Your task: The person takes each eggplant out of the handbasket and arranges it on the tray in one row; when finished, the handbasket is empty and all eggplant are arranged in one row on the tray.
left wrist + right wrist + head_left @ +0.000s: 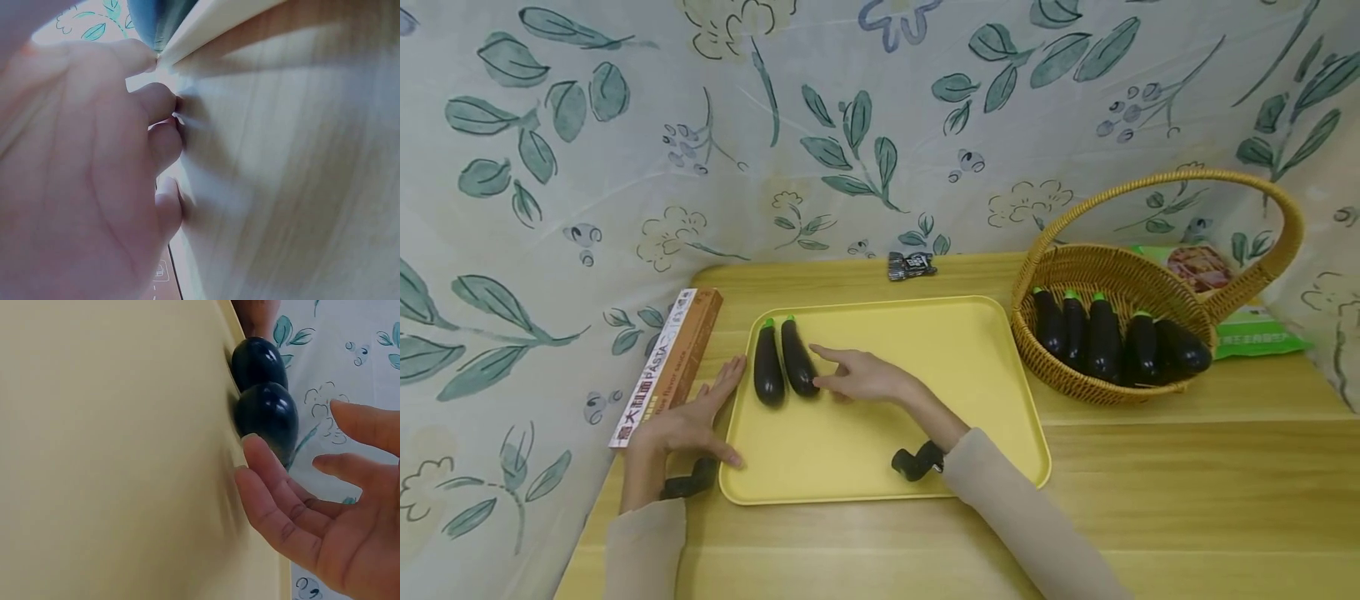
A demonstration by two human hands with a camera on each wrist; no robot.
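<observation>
Two dark purple eggplants, a left one point(768, 367) and a right one point(798, 357), lie side by side at the left end of a yellow tray point(925, 358). Close beside the right eggplant is my right hand point(867, 375), its fingers extended. In the right wrist view those fingers point(281, 506) are loosely bent near the eggplant's rounded end point(267, 415), with nothing in the palm. My left hand point(688, 421) spreads its fingers along the tray's left edge, thumb over the near-left rim. Its fingertips point(165, 147) meet the wooden tabletop in the left wrist view.
A wicker basket point(1060, 379) with a tall handle holds several eggplants point(1103, 337) at the right. Behind it lies a green-and-white food bag point(1262, 333). A pasta box point(677, 358) lies left of the tray, and a small black packet point(912, 266) beyond it.
</observation>
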